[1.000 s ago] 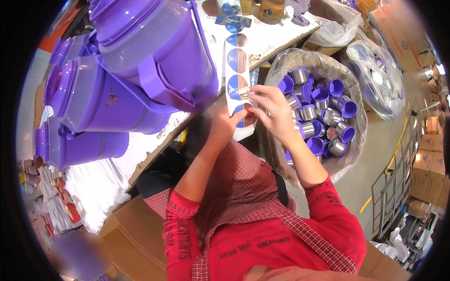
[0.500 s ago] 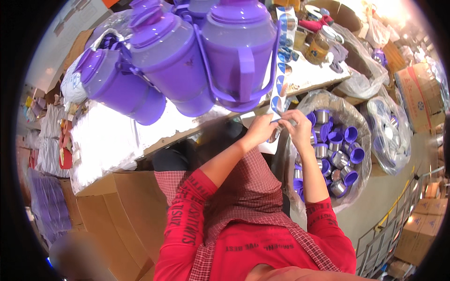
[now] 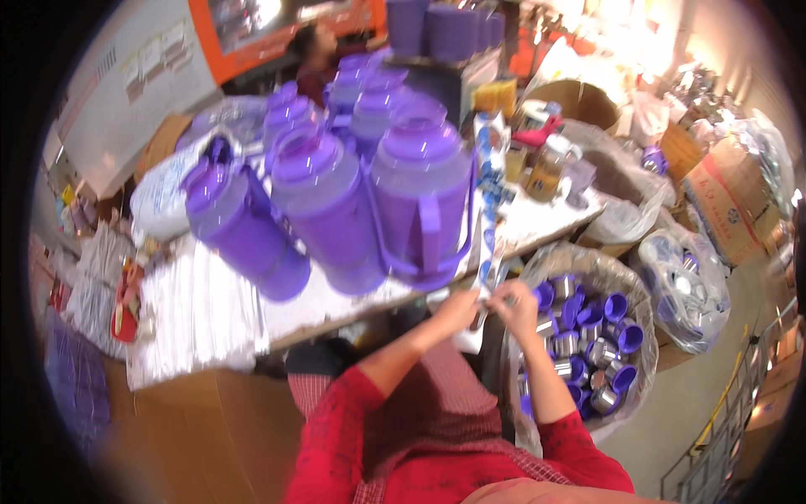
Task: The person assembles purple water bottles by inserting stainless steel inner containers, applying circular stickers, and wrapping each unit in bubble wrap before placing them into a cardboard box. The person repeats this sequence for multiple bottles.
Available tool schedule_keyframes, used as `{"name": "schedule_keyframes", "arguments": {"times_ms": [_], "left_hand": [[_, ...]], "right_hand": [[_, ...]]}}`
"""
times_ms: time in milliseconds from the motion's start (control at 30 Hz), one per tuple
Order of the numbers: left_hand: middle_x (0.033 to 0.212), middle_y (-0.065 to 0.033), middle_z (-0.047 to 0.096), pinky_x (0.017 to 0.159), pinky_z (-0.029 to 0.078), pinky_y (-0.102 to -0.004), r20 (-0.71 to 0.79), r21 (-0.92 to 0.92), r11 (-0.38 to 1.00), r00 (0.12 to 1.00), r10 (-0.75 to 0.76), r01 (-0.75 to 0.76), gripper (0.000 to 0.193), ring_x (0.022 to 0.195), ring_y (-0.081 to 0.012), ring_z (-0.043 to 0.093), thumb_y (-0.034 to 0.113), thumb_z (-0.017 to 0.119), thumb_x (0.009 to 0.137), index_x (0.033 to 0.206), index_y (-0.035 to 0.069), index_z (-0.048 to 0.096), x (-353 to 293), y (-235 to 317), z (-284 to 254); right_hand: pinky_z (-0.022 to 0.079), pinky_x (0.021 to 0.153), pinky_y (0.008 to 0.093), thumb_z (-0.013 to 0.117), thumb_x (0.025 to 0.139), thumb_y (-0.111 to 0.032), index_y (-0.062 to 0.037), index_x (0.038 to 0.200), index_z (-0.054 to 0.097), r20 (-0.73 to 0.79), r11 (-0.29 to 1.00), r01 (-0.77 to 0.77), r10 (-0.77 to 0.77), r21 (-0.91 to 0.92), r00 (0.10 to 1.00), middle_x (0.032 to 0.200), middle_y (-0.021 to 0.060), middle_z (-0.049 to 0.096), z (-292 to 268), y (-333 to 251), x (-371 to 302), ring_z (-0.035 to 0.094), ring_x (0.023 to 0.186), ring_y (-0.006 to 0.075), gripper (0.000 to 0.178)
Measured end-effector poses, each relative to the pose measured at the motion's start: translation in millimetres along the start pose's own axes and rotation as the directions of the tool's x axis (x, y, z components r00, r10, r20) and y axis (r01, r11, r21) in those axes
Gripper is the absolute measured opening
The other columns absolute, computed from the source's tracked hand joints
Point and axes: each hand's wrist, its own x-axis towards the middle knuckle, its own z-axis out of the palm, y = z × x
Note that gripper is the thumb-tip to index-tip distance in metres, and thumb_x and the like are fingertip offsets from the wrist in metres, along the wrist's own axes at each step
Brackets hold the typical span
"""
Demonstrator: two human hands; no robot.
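A long strip of blue-and-white stickers [image 3: 488, 223] runs down the table and over its front edge. My left hand [image 3: 457, 309] is closed on the strip near its lower end. Close beside it, my right hand [image 3: 514, 304] pinches at the same strip; motion blur hides whether a single sticker is between its fingertips. Just beyond my hands stands a large purple jug [image 3: 420, 202] with a handle and a clear band below its purple top. More such jugs, one a tilted jug [image 3: 243, 223], crowd the table to its left.
A plastic-lined bin [image 3: 642, 382] of purple-and-steel cups stands right of my right forearm. Behind it lie a clear bag [image 3: 684, 294] and a carton [image 3: 730, 202]. White sheets [image 3: 197, 311] cover the table's left part. Another person [image 3: 315, 59] is at the far side.
The view has tilted up, so the jugs, table and hands sit lower and more of the room shows. Both hands stay together at the strip's lower end.
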Motion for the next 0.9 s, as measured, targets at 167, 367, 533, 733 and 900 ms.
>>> {"name": "schedule_keyframes", "arguments": {"times_ms": [167,367,533,733,900], "left_hand": [[0.098,-0.0237,0.065,0.079,0.049,-0.0463,0.237,0.191,0.981,0.971,-0.017,-0.029,0.032,0.094,-0.0399,0.062,0.023,0.059,0.087,0.112,0.004,0.059,-25,43,-30],[0.097,-0.0134,0.069,0.08,0.052,-0.0369,-0.407,0.547,0.659,0.524,0.748,-0.516,0.018,0.089,-0.0306,0.066,0.002,0.059,0.084,0.1,0.002,0.067,-35,175,-182],[0.126,-0.0172,0.057,0.106,0.037,-0.0419,-0.273,0.693,0.698,0.829,0.489,-0.183,0.025,0.126,-0.0369,0.045,0.017,0.059,0.09,0.108,0.0,0.062,27,176,-267],[0.091,-0.0075,0.064,0.1,0.04,-0.0426,0.054,0.95,0.139,0.584,0.81,-0.28,0.022,0.11,-0.0266,0.057,0.026,0.067,0.083,0.08,0.004,0.062,-22,195,-262],[0.084,-0.0164,0.066,0.076,0.051,-0.0408,-0.172,0.948,0.303,0.647,0.742,-0.096,0.029,0.085,-0.0339,0.064,0.028,0.053,0.092,0.085,0.003,0.066,-100,219,-309]], "right_hand": [[0.051,0.066,0.0341,0.077,0.068,-0.004,-0.0038,0.072,0.06,0.068,0.998,0.049,-0.052,0.038,0.996,0.08,0.0095,0.065,-3,-3,-25,0.064,0.075,0.0267,0.017],[0.045,0.07,0.0382,0.075,0.073,-0.015,-0.0083,0.082,0.061,0.21,0.937,0.202,-0.144,-0.286,0.967,0.082,0.007,0.061,-35,-18,-79,0.059,0.078,0.0281,0.018],[0.046,0.068,0.0369,0.073,0.076,-0.016,-0.0098,0.091,0.065,0.316,0.945,0.178,-0.086,-0.275,0.945,0.077,0.0061,0.061,-62,-81,-119,0.06,0.074,0.0258,0.018],[0.046,0.063,0.0353,0.079,0.07,-0.012,-0.0088,0.091,0.067,0.271,0.968,0.241,-0.25,0.065,0.93,0.074,0.006,0.062,-105,-154,-90,0.059,0.067,0.0245,0.025],[0.046,0.059,0.0293,0.079,0.067,0.002,-0.0017,0.091,0.062,-0.039,0.787,0.062,-0.048,0.614,0.998,0.076,0.0069,0.061,-109,-165,-58,0.057,0.065,0.0182,0.03]]}}
